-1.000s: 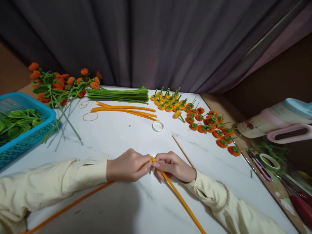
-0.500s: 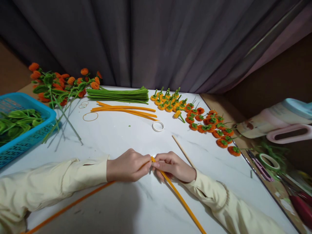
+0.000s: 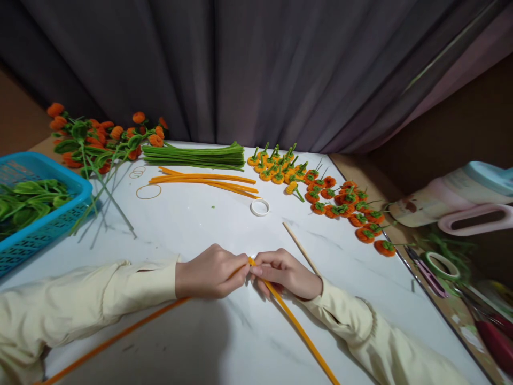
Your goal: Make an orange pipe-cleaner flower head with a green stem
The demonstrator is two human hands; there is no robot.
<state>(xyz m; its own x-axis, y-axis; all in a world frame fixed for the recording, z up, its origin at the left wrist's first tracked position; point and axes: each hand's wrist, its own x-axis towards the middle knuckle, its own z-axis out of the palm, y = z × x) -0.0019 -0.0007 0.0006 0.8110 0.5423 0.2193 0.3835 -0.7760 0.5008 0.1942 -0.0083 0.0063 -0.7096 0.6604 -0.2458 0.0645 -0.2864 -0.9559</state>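
Note:
Both hands meet at the front middle of the table, closed on orange pipe cleaners (image 3: 297,326). My left hand (image 3: 214,271) pinches near the joined point, and one long strand runs back from it under the forearm to the lower left. My right hand (image 3: 285,274) grips the same spot from the other side, thumb and fingers pressed together. From there another strand slants to the bottom edge. A small twisted orange bit shows between the fingertips; how the strands join is mostly hidden. A thin wooden stick (image 3: 298,245) lies just beyond my right hand.
Farther back lie loose orange pipe cleaners (image 3: 204,179), a green bundle (image 3: 194,156), a white ring (image 3: 260,207) and several small fuzzy pumpkins (image 3: 347,198). At left are a blue basket (image 3: 48,230) of leaves and orange flowers (image 3: 100,136). A tumbler (image 3: 452,195) and scissors (image 3: 428,272) sit right.

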